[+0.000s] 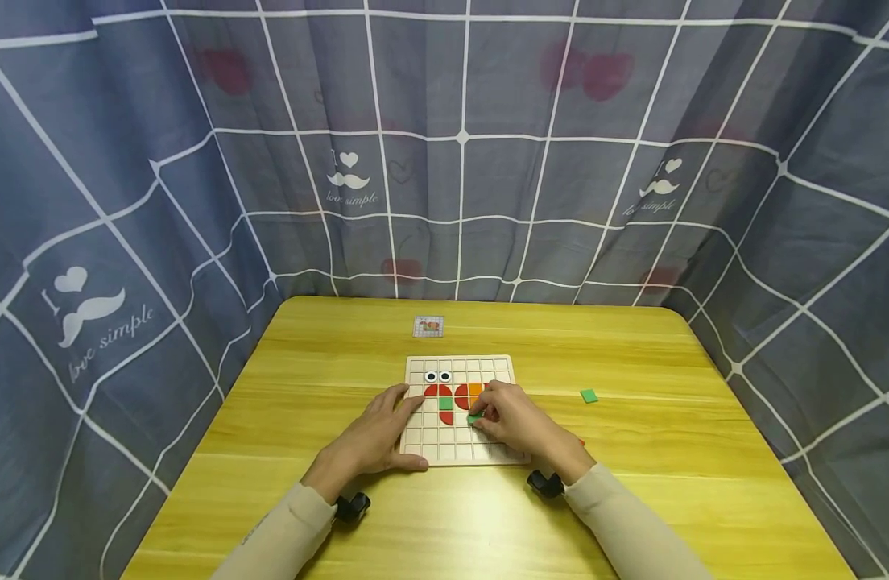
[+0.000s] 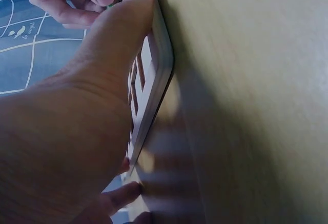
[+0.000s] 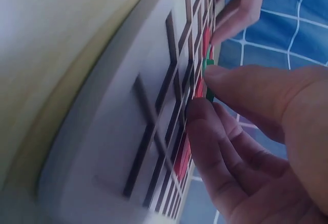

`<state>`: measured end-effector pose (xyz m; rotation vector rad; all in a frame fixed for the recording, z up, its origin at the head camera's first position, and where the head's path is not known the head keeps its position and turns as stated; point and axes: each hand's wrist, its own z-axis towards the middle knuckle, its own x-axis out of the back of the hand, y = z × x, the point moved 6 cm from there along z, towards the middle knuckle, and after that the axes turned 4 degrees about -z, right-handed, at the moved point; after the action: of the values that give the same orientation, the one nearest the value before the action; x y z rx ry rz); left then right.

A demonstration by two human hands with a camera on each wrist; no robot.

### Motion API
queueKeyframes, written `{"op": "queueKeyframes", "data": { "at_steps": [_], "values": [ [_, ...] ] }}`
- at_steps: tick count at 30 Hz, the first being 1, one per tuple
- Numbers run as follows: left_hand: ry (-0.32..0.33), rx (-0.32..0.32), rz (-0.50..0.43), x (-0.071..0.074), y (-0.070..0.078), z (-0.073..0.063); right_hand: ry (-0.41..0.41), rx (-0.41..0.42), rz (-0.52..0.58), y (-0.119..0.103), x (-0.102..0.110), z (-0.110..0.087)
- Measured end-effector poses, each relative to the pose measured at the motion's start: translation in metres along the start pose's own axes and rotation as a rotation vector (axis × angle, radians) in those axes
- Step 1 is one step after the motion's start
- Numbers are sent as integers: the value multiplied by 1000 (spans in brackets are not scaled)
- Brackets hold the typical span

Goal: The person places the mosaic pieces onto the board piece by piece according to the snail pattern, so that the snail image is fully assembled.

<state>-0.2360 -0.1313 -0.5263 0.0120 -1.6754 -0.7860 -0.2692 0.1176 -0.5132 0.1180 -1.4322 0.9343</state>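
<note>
A pale wooden grid board (image 1: pixel 452 454) lies flat in front of me. Set in its cells are two round eye pieces (image 1: pixel 438 376), several red rounded pieces (image 1: pixel 447 418), an orange square (image 1: pixel 476 389) and a green square (image 1: pixel 446 403). My right hand (image 1: pixel 520 420) pinches another green square (image 3: pixel 210 80) between thumb and fingers, low over the board's middle. Part of the red and orange group is hidden behind that hand. My left hand (image 1: pixel 372 433) rests spread at the board's left side, its thumb touching the near edge.
Beyond the board lies a small picture card (image 1: pixel 428 326) with a coloured figure on a grid. A loose green square (image 1: pixel 589 396) is on the yellow wooden table (image 1: pixel 655 483) to the right. A red bit (image 1: pixel 581 441) peeks out beside my right wrist. Grey checked curtains (image 1: pixel 423 177) surround the table.
</note>
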Motion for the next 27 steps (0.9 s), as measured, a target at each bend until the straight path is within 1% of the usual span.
{"op": "queueKeyframes", "data": {
  "at_steps": [4, 10, 22, 27],
  "values": [
    [1, 4, 3, 0, 0, 0, -7, 25, -7, -6, -6, 5],
    [-11, 20, 2, -1, 0, 1, -5, 43, -5, -7, -14, 9],
    [-7, 13, 24, -1, 1, 1, 14, 88, -37, -11, -11, 9],
    [-3, 12, 23, 0, 0, 0, 1, 79, -23, -12, -12, 12]
  ]
}}
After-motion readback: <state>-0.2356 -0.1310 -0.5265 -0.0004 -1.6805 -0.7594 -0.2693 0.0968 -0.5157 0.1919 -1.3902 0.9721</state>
